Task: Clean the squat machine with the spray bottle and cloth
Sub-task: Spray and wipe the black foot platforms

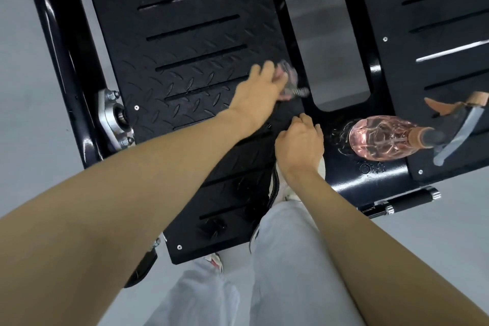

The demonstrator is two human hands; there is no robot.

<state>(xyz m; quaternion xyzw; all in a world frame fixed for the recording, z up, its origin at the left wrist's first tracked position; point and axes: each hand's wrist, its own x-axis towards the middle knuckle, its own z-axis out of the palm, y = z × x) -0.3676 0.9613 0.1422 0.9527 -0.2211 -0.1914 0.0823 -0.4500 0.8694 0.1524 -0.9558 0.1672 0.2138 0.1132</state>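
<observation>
The squat machine's black tread footplate [185,42] fills the upper view, with a second slotted plate [436,21] to the right. My left hand [258,92] reaches over the left plate's right edge and grips a motion-blurred pinkish-grey wad [289,79], seemingly the cloth. My right hand [299,141] hovers just below it, fingers curled down onto the plate's dark edge; whether they pinch anything is hidden. The pink clear spray bottle [381,137] stands on the frame between the plates, right of my right hand, with its trigger head [449,127] toward the right.
A rounded opening [330,47] shows grey floor between the two plates. A bearing bracket [113,116] sticks out at the plate's left. My legs in light trousers [285,259] and a shoe stand on the plate's lower part. A black handle [407,201] lies lower right.
</observation>
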